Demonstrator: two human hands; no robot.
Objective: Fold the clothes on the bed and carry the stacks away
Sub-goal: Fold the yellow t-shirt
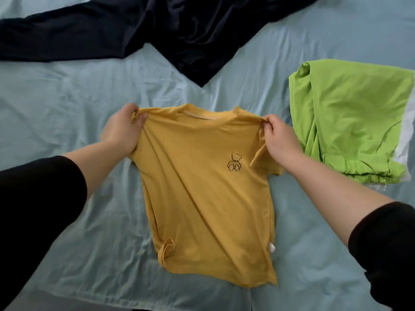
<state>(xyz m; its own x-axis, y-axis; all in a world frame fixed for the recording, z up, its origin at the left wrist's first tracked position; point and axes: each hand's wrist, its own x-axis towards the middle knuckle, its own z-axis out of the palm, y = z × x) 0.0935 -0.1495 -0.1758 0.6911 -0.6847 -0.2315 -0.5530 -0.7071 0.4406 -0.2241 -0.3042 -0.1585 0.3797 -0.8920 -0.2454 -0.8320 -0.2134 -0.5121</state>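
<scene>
A yellow T-shirt (202, 187) with a small bear print on the chest is stretched out front-up over the light blue bed sheet (67, 104). My left hand (122, 129) grips its left shoulder and my right hand (280, 136) pinches its right shoulder. The collar points away from me. Its hem is rumpled at the lower left corner, and both sleeves are tucked or bunched beside my hands.
A folded lime green garment (350, 117) with a white stripe lies to the right of the shirt. A large dark navy garment (157, 28) sprawls unfolded across the far side of the bed. The bed's near edge runs along the bottom.
</scene>
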